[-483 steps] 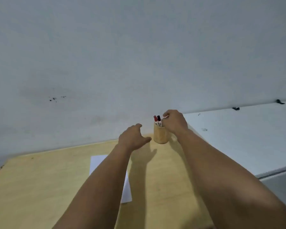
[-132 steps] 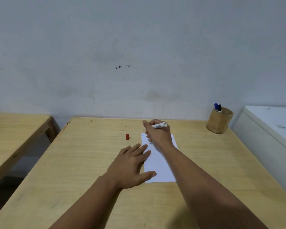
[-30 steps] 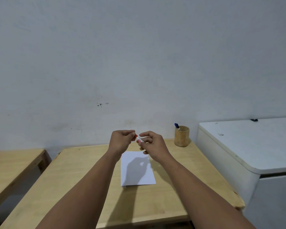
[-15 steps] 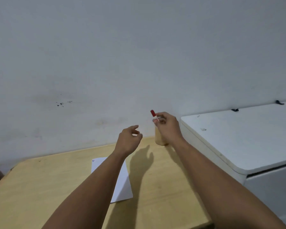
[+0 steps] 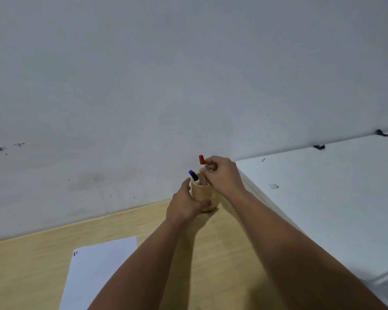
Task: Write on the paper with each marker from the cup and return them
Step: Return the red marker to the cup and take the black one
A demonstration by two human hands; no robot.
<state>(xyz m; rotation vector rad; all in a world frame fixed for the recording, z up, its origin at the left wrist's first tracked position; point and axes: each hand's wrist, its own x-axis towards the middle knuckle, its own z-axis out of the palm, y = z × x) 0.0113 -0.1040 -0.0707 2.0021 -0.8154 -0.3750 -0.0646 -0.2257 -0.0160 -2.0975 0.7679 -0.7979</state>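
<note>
A wooden cup [image 5: 203, 193] stands at the table's far edge by the wall. My left hand [image 5: 185, 204] wraps around its left side and base. My right hand [image 5: 222, 174] pinches the red-capped marker [image 5: 202, 161] upright, its lower end inside the cup's mouth. A blue-capped marker [image 5: 193, 175] leans in the cup to the left of it. The white paper [image 5: 99, 267] lies on the table at the lower left, with small blue and red marks at its top left corner.
The wooden table [image 5: 31, 265] runs along a grey wall [image 5: 188, 86]. A white cabinet top [image 5: 334, 198] adjoins the table on the right, close to the cup, with dark clips [image 5: 318, 147] along its back edge.
My right hand has lowered the red marker into the cup's mouth. My left hand moved from mid-air to grip the cup. The view has shifted closer to the cup.
</note>
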